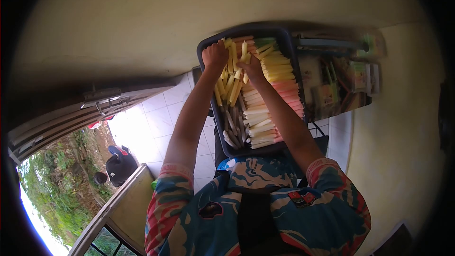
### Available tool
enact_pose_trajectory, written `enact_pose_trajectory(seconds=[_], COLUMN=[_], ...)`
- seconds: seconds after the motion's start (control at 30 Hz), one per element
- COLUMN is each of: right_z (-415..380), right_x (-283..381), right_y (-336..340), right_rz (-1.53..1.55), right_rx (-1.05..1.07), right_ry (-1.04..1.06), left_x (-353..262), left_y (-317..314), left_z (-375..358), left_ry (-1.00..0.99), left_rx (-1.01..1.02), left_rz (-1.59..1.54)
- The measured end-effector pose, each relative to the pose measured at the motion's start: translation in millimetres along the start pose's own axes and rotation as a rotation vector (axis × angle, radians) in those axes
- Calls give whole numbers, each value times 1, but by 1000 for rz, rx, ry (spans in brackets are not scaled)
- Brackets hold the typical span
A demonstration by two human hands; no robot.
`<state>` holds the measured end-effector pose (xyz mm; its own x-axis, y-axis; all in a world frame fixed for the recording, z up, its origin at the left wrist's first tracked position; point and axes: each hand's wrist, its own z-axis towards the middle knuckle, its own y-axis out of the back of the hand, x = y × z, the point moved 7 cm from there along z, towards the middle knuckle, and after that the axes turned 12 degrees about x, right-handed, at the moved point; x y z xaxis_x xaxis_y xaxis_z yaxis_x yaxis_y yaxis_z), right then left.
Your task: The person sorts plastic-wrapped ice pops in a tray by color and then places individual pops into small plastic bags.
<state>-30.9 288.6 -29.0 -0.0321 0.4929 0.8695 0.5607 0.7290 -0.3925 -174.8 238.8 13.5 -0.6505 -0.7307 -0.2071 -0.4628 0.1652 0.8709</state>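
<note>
A dark rectangular tray (294, 61) holds many slender wrapped sticks in rows and loose piles. Yellow sticks (277, 68) lie in its upper part, with pink and cream ones (258, 118) lower down and greyish ones (232, 125) at the lower left. My left hand (215, 57) is closed at the tray's upper left, over the yellow sticks; what it grips is hidden. My right hand (251, 68) is closed around some yellow sticks (244, 57) near the upper middle of the tray.
Beyond the tray on the right is a surface with packaged items (327, 95) and a blurred blue-grey bar (327, 43). White floor tiles (159, 118) show at the left, beside an open doorway. A person in dark clothing (119, 167) is outside. A wall (142, 19) runs behind the tray.
</note>
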Motion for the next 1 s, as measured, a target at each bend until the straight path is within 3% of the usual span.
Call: enact_pose_trajectory(seconds=[0.17, 0.27, 0.3, 0.4, 0.57, 0.67, 1.0], right_z=[-8, -3, 1, 5, -5, -19, -60], right_x=[11, 11, 10, 15, 3, 1, -5], right_y=[-9, -29, -40, -67, -74, -76, -91], right_rz=[-118, -215, -243, -746, -827, -933, -985], right_rx=[1, 38, 61, -54, -125, -64, 5], right_ry=[-41, 28, 73, 156, 99, 8, 90], left_x=[30, 66, 76, 95, 91, 87, 82], left_y=[24, 30, 29, 11, -16, -32, -42], left_z=[-24, -50, -60, -84, -110, -112, -135], left_ry=[22, 62, 86, 136, 104, 115, 113], left_rx=[-169, -266, -286, -330, -306, -258, -272], left_rz=[-251, -627, -647, -658, -642, -688, -673])
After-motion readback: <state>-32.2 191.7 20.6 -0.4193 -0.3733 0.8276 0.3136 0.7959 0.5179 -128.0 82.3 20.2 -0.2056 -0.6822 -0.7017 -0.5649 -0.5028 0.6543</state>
